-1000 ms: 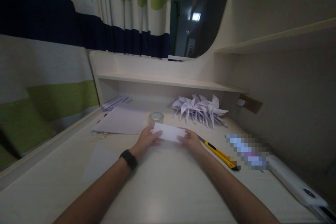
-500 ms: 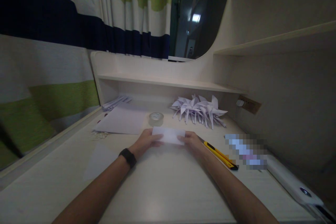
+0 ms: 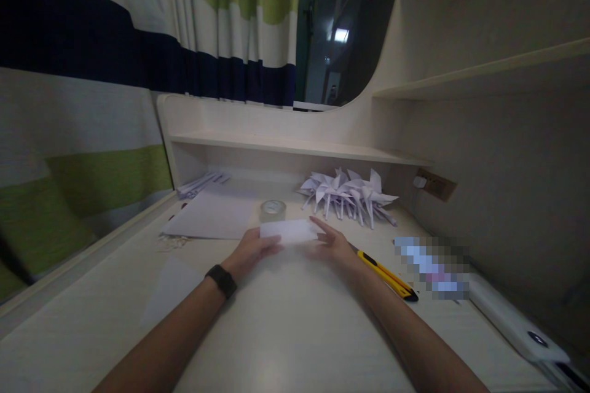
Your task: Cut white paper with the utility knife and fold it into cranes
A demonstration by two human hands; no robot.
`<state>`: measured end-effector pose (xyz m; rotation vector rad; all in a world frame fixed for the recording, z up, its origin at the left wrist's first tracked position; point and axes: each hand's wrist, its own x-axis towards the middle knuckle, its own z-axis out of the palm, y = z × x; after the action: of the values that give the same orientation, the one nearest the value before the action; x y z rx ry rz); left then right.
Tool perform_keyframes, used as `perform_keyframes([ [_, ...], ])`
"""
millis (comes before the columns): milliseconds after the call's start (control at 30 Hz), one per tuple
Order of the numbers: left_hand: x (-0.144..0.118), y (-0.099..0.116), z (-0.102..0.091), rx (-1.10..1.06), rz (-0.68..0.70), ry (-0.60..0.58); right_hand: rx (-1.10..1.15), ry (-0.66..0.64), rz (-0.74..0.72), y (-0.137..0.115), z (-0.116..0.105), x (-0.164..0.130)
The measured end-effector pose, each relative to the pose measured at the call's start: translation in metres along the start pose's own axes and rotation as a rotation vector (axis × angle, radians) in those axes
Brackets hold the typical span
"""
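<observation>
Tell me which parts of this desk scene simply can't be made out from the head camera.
- Pixelated patch right of the yellow utility knife: whatever lies there is blurred out.
- Underside of the folded white paper: hidden by the left hand and right hand.
- Knife's blade end: behind the right hand.
- White device: cut off by the frame's lower right edge.
- Paper shapes: too small and dim to count.

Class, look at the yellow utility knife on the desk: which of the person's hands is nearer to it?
Right. The right hand lies just beside the yellow utility knife; the left hand is farther off, across the folded paper.
</observation>
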<state>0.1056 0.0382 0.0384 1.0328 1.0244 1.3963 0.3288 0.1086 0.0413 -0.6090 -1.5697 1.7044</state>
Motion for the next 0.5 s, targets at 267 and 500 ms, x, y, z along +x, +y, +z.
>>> perform_keyframes([
  [267, -0.003, 0.004, 0.004, 0.015, -0.018, -0.066, -0.163, 0.173, 0.000, 0.014, 0.003, 0.004],
  [500, -0.005, 0.007, 0.011, 0.166, 0.127, -0.066, -0.064, 0.241, 0.010, 0.013, 0.003, 0.006],
])
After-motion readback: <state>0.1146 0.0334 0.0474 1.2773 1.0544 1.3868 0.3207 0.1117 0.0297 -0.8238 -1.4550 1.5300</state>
